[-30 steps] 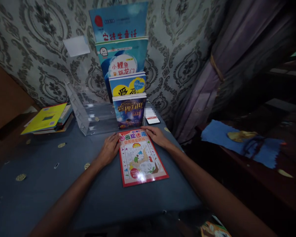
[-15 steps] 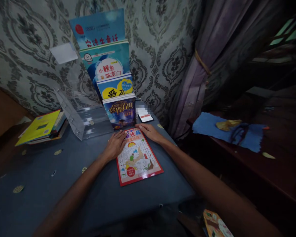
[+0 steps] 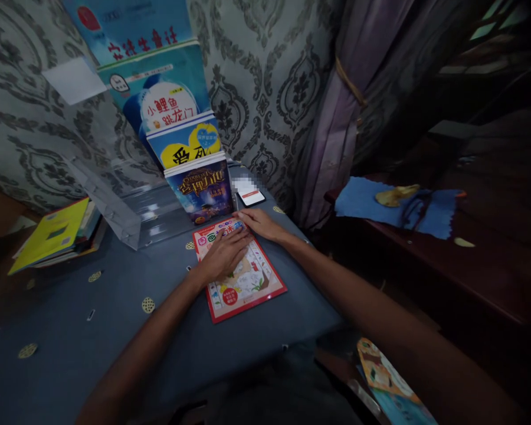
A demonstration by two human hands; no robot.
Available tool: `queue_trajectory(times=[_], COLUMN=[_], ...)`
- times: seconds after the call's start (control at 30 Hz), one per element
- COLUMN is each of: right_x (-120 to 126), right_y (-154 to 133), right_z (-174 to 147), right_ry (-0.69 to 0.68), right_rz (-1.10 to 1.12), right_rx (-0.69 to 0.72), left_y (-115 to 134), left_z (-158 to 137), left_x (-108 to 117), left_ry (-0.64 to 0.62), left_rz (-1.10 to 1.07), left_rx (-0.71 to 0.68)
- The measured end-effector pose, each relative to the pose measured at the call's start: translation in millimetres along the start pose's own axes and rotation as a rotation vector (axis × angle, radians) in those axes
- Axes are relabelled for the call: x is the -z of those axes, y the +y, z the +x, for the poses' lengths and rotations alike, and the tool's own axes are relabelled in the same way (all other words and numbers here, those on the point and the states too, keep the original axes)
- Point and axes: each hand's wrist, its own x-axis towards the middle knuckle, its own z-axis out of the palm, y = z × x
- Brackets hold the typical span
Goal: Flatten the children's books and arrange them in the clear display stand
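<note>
A picture book (image 3: 259,283) with a red border and a cartoon cover lies flat on the grey-blue tablecloth. My left hand (image 3: 227,252) rests palm down across its upper part, fingers stretched out and hiding some of the cover. At the book's top right corner is my right hand (image 3: 262,225), its fingers extended along the top edge and gripping nothing I can see. Just beyond the hands, a dark purple book (image 3: 203,195) stands at the front of a clear stepped rack (image 3: 126,227).
Behind it in the rack rise a blue-yellow book (image 3: 190,147), a teal book (image 3: 172,100) and a blue one (image 3: 133,26). A phone (image 3: 251,195) lies right of the rack. Stacked books (image 3: 55,233) sit left. A bench (image 3: 478,277) holds a blue cloth (image 3: 358,203).
My left hand has slid from the book's upper left edge onto the middle of its cover, uncovering the top left corner. My right hand stays by the top right corner. The view has shifted.
</note>
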Motion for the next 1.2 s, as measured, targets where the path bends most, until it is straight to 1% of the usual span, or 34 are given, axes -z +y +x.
queue_trajectory(times=[0.47, 0.73, 0.9, 1.07, 1.13, 1.2], right_x=[-0.1, 0.0, -0.6, -0.5, -0.9, -1.5], right_y=[-2.7, -2.4, -2.4, -3.8, -3.9, -3.6], right_z=[-1.1, -1.8, -2.7, -4.1, -3.9, -3.3], right_ry=[0.003, -0.005, 0.002, -0.007, -0.013, -0.023], right_rz=[-0.010, -0.020, -0.013, -0.052, -0.072, -0.082], right_rx=[-0.028, -0.010, -0.025, -0.004, 0.015, 0.028], left_y=[29.7, 48.0, 49.2, 50.7, 43.9, 27.5], left_z=[-18.6, -31.7, -33.6, -35.1, -37.7, -42.6], left_x=[-0.6, 1.5, 1.5, 1.5, 1.3, 2.2], left_ry=[-0.090, -0.147, -0.137, -0.125, -0.113, -0.096], left_rz=[-0.078, -0.095, -0.106, -0.103, -0.104, -0.085], left_rx=[-0.194, -0.263, -0.298, -0.275, -0.242, -0.183])
